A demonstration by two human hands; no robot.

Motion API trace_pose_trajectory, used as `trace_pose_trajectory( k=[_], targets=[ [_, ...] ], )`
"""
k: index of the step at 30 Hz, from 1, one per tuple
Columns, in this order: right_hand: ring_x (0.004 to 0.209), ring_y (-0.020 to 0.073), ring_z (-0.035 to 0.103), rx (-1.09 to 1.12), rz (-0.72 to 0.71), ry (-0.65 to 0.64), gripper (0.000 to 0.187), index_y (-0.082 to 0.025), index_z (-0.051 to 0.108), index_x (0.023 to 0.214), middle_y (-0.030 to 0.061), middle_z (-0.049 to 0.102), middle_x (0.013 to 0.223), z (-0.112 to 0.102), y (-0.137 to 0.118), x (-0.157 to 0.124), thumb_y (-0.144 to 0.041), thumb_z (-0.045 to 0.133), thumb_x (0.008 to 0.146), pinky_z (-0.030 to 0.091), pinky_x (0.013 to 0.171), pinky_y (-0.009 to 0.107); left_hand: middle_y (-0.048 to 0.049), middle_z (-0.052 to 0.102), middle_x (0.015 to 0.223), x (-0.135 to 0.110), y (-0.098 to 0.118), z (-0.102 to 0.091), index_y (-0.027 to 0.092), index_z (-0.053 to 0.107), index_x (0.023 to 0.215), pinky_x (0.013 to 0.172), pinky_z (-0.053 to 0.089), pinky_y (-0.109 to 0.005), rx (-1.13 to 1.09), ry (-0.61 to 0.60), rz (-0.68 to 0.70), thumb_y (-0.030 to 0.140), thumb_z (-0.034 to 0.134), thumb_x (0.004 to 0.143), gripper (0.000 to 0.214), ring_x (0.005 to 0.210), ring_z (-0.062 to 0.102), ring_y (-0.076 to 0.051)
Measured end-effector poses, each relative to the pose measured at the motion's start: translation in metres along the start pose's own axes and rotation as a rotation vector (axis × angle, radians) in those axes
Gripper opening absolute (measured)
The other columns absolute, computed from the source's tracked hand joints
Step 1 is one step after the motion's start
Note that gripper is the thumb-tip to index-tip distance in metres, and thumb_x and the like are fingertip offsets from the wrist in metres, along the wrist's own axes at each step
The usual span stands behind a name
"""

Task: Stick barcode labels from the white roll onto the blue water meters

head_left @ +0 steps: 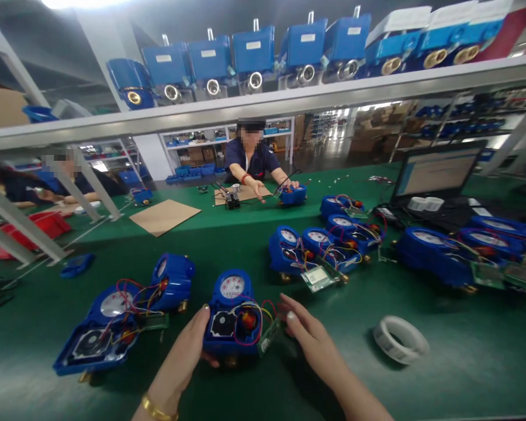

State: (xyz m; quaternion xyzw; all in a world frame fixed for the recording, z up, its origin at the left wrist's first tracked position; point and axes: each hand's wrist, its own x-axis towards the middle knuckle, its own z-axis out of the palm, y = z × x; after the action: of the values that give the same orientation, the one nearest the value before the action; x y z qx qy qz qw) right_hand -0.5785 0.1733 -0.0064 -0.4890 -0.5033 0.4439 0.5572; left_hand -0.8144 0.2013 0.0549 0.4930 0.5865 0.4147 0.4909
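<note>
A blue water meter (232,347) with its lower housing uncovered stands in front of me, dial (232,286) at the top. Red, white and yellow wires run from it to a small green circuit board (269,337) hanging at its right side. My left hand (191,334) is closed on the meter's left side, thumb on top and fingers partly hidden underneath. Just right of the board, my right hand (309,333) has its fingers stretched out and apart, apparently holding nothing. Whether its fingertips touch the wires, I cannot tell.
Two uncovered meters (170,283) sit at left, several more (289,248) at right. A roll of labels (400,340) lies at front right, a laptop (436,172) behind. Across the green table (228,237), a co-worker (252,155) touches another meter (293,195). Overhead runs a shelf (263,104).
</note>
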Motion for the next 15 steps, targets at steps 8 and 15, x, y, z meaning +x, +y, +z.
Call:
trace_pose_trajectory(
  k=[8,15],
  targets=[
    [0.054,0.0101,0.042,-0.012,-0.025,-0.051,0.04,-0.016,0.057,0.064,-0.0019,0.047,0.056,0.004,-0.017,-0.001,-0.055,0.058,0.076,0.033,0.049,0.021,-0.0136,0.067,0.095,-0.003,0.003,0.003,0.017,0.057,0.114,0.046,0.054,-0.037,-0.016,-0.021,-0.133,0.055,0.046,0.085,0.049,0.065,0.064,-0.025],
    [0.052,0.0091,0.037,0.073,0.0,-0.039,0.037,-0.017,0.052,0.063,-0.0034,0.043,0.055,0.006,-0.017,-0.001,-0.051,0.058,0.076,0.03,0.049,0.021,-0.0116,0.067,0.088,0.001,-0.002,0.001,0.016,0.06,0.106,0.044,0.053,-0.035,0.001,-0.004,-0.122,0.058,0.05,0.082,0.049,0.06,0.064,-0.023]
  ],
)
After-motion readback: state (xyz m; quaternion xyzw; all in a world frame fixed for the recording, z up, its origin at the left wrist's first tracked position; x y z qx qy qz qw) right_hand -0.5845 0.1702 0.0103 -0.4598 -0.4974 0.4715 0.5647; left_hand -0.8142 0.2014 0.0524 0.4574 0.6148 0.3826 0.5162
